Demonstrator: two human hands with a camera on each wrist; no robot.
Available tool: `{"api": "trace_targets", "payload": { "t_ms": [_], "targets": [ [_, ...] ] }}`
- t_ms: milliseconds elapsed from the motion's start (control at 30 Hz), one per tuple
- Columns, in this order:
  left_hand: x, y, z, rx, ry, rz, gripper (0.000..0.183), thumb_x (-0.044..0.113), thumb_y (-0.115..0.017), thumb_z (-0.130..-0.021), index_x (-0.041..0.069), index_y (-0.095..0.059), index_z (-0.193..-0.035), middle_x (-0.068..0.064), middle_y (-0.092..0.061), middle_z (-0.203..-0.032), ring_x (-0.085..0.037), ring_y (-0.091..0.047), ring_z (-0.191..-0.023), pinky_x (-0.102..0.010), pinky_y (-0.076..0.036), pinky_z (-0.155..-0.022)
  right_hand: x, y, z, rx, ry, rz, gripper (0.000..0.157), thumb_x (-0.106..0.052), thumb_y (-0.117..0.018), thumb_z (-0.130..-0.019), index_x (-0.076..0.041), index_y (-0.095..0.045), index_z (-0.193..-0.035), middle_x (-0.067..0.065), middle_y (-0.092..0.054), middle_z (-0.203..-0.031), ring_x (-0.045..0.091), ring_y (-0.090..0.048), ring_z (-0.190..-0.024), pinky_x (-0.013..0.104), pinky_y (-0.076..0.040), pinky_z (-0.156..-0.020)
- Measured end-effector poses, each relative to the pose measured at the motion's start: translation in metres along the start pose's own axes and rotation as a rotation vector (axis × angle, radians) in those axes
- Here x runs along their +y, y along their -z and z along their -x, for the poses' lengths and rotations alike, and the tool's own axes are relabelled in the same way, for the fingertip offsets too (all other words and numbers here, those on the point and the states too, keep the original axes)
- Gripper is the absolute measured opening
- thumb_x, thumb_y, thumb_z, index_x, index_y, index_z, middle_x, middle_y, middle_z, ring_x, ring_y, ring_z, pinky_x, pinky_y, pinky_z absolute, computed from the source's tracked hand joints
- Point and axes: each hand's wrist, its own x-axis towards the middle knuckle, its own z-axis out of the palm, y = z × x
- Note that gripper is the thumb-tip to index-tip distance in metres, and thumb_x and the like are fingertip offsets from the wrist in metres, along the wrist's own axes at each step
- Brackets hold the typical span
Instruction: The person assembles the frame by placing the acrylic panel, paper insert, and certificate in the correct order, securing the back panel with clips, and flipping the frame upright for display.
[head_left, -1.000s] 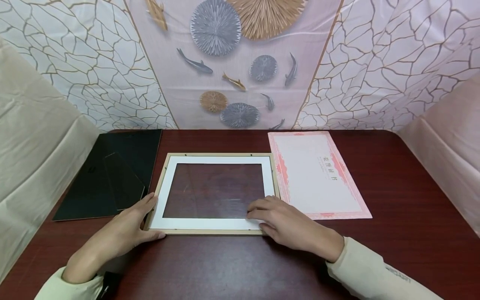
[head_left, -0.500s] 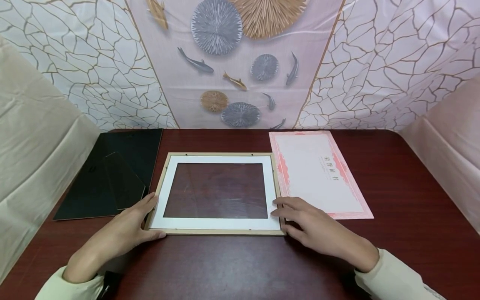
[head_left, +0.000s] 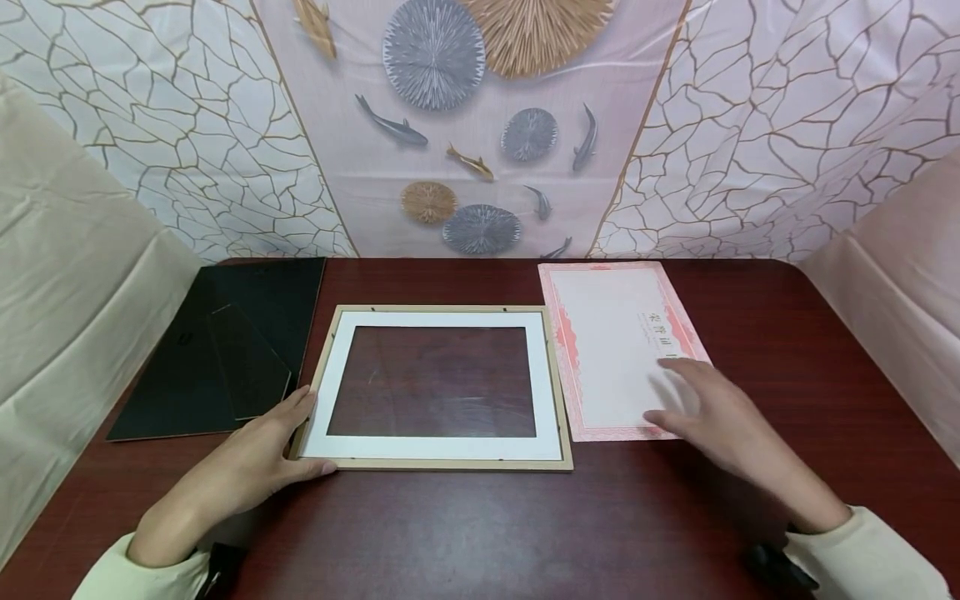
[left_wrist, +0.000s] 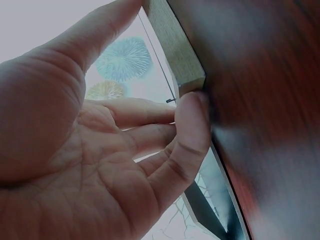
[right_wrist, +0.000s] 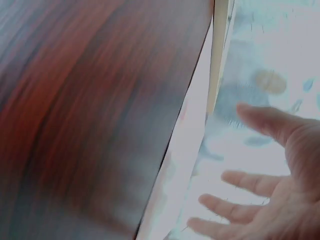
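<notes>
A light wooden picture frame point(head_left: 567, 433) lies face down, a white mat point(head_left: 442, 448) and a clear pane point(head_left: 435, 383) inside it. My left hand point(head_left: 243, 462) holds its near left corner, thumb along the front edge and fingers at the left side; the left wrist view shows a bent finger point(left_wrist: 190, 135) against the corner. To the right of the frame lies a certificate point(head_left: 607, 350) with a pink border. Over its near right part hovers my right hand point(head_left: 720, 421), fingers spread and nothing held, as the right wrist view also shows.
On the left lies the black backing board point(head_left: 180, 358) with its easel leg point(head_left: 247, 358) folded flat. Everything rests on a dark red wooden table point(head_left: 450, 533). Patterned cloth point(head_left: 480, 167) hangs behind the table, and pale cloth point(head_left: 67, 333) closes off the sides.
My right hand has left the mat and the frame's right edge and moved right, over the certificate. My left hand has stayed at the frame's corner.
</notes>
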Motion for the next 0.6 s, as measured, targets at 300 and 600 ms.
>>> {"api": "trace_targets", "payload": {
  "t_ms": [300, 600],
  "targets": [
    [0.001, -0.001, 0.0, 0.007, -0.003, 0.002, 0.105, 0.052, -0.082, -0.087, -0.009, -0.034, -0.159, -0.033, -0.031, -0.165, -0.051, -0.046, -0.144, -0.066, -0.045, -0.109, 0.042, 0.026, -0.004, -0.131, -0.259, 0.021, 0.089, -0.036, -0.081, -0.091, 0.012, -0.037, -0.152, 0.044, -0.039, -0.15, 0.061, -0.038, -0.137, 0.072, -0.036, -0.105],
    [0.002, -0.002, 0.0, 0.017, 0.001, -0.011, 0.105, 0.051, -0.083, -0.087, -0.009, -0.035, -0.158, -0.033, -0.033, -0.165, -0.052, -0.048, -0.142, -0.066, -0.046, -0.107, 0.041, 0.027, -0.006, -0.133, -0.3, 0.017, 0.086, -0.035, -0.079, -0.093, 0.01, -0.037, -0.153, 0.045, -0.039, -0.15, 0.061, -0.044, -0.135, 0.07, -0.041, -0.102]
  ]
}}
